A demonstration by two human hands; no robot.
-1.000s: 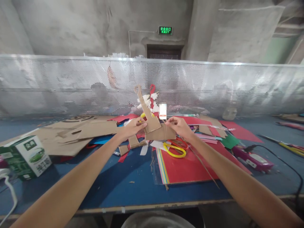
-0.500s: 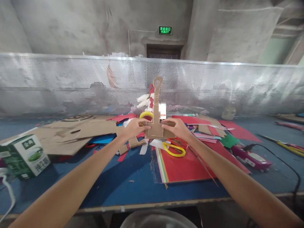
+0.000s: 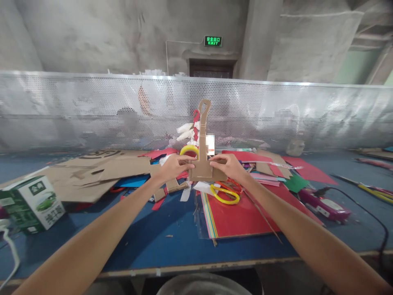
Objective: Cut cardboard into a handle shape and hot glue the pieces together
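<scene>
A brown cardboard cutout (image 3: 202, 168) stands upright between my hands, with a wide base, a tall narrow stem and a looped top. My left hand (image 3: 173, 167) pinches the left side of its base between thumb and fingers. On the right side, my right hand (image 3: 229, 167) grips the base in the same way. Just behind the stem are a yellow ring-shaped handle (image 3: 189, 150), a white-and-red paper piece (image 3: 187, 131) and a lit phone-like screen (image 3: 210, 144). Below the cutout, yellow-handled scissors (image 3: 225, 194) rest on a red paper stack (image 3: 242, 219).
Cardboard sheets (image 3: 82, 172) lie on the left of the blue table (image 3: 147, 241), near a green-and-white carton (image 3: 33, 203). To the right are a purple device (image 3: 325, 205) with a black cable and long yellow-handled scissors (image 3: 368, 188). A perforated metal panel (image 3: 245, 110) stands behind.
Both hands keep hold of the cardboard cutout in nearly the same spot. The whole view has shifted down very slightly.
</scene>
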